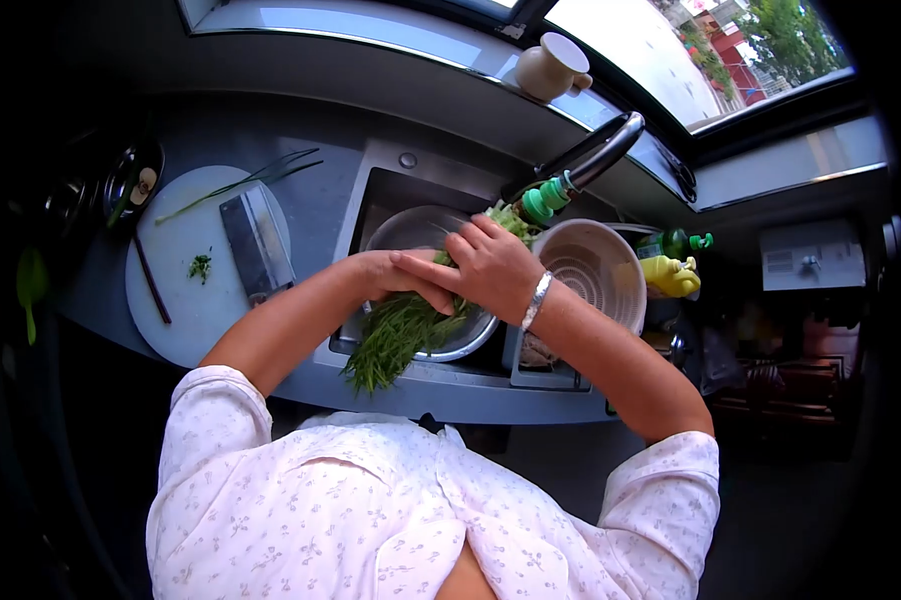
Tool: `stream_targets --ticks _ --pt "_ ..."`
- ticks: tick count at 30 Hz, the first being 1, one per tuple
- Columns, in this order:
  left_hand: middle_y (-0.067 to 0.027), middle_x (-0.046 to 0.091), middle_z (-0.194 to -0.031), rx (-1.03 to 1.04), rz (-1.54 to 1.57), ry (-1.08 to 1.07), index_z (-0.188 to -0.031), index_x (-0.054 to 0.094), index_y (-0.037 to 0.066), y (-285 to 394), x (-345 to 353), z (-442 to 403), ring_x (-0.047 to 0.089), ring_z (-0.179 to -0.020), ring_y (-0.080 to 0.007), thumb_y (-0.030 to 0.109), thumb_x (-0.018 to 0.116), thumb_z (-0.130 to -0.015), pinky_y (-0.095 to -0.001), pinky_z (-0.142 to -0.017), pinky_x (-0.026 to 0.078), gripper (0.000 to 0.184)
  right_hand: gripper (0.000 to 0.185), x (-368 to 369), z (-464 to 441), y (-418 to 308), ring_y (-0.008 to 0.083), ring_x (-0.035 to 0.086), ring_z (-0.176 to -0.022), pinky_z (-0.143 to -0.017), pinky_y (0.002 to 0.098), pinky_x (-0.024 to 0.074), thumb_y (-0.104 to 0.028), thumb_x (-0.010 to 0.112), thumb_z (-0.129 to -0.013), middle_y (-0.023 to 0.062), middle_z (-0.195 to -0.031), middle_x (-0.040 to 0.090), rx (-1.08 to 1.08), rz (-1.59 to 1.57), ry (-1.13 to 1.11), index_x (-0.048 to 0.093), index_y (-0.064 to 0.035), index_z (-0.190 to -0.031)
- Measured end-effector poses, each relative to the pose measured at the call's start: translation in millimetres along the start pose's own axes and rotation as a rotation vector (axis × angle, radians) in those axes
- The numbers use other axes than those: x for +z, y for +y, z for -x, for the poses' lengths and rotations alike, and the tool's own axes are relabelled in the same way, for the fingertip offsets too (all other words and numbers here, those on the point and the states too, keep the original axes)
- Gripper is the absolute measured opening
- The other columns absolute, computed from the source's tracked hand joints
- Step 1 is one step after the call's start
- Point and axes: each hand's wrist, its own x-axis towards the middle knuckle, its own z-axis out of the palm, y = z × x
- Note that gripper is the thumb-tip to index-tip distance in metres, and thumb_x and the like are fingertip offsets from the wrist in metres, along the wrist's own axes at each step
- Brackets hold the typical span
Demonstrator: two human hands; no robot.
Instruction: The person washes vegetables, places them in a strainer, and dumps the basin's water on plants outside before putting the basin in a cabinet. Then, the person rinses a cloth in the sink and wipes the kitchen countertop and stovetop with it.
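A long bunch of leafy greens (400,338) lies across a metal bowl (460,347) in the sink (358,215). Its feathery leaves hang over the near left rim, and paler ends show beyond my hands, near the faucet. My right hand (495,262), with a silver bracelet at the wrist, is closed round the middle of the bunch. Crossing in front of it, my left hand (410,276) is closed on the same greens, its fingers partly hidden. The two hands touch. Over the sink's far right side reaches the faucet (610,150) with its green nozzle.
To the left, a round white cutting board (185,320) carries a cleaver (253,238), a chopstick (150,280), green stalks (240,183) and chopped green bits (200,266). A white colander (625,265) stands right of the bowl, beside soap bottles (668,277). A jug (545,70) sits on the windowsill.
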Motion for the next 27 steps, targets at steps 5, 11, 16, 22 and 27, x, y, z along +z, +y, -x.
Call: stream_targets --ticks 5,11,16,22,27 --pt "-0.0116 0.064 -0.099 -0.120 0.183 -0.091 -0.115 0.050 0.002 2 -8 -5 0.064 -0.090 -0.0189 -0.003 0.076 -0.063 -0.0307 -0.079 0.054 0.058 0.055 -5 9 -6 0.0170 0.057 -0.064 -0.062 0.0279 0.0446 -0.014 0.058 -0.080 0.0027 -0.070 0.056 0.069 0.062 0.022 0.045 -0.0221 -0.132" --pt "-0.0159 0.042 -0.137 -0.017 0.133 -0.092 -0.141 0.032 0.007 0 -27 9 0.047 -0.122 -0.0250 0.065 0.044 -0.084 -0.0371 -0.100 0.041 0.081 0.046 -13 43 -9 0.0302 0.063 -0.065 -0.058 0.0413 0.0507 -0.014 0.068 -0.067 0.0126 -0.073 0.061 0.486 -0.279 -0.256 0.054 -0.0099 -0.111" --pt "-0.0187 0.054 -0.125 -0.090 0.092 0.311 -0.124 0.053 0.002 -36 -78 2 0.053 -0.115 -0.0267 0.054 0.034 -0.093 -0.0394 -0.097 0.044 0.064 0.058 -11 71 -18 0.0335 0.065 -0.077 -0.066 0.0424 0.0512 -0.026 0.076 -0.061 0.0159 -0.083 0.065 0.772 -0.519 -0.400 0.054 -0.0071 -0.111" --pt "-0.0109 0.060 -0.097 0.114 0.673 0.797 -0.107 0.053 0.001 -154 -90 -20 0.062 -0.081 -0.0221 0.013 0.051 -0.086 -0.0320 -0.073 0.053 0.024 0.062 30 104 -30 0.0305 0.065 -0.082 -0.074 0.0361 0.0494 -0.033 0.077 -0.059 0.0174 -0.087 0.067 1.117 -1.076 -0.394 0.058 -0.0024 -0.109" --pt "-0.0120 0.057 -0.109 0.055 0.766 0.685 -0.114 0.049 -0.001 -195 -15 -17 0.056 -0.101 -0.0232 -0.002 0.049 -0.081 -0.0302 -0.081 0.049 0.033 0.038 65 113 -44 0.0179 0.062 -0.070 -0.066 0.0303 0.0489 -0.020 0.075 -0.062 0.0084 -0.078 0.064 1.225 -1.576 -0.269 0.062 0.0002 -0.091"
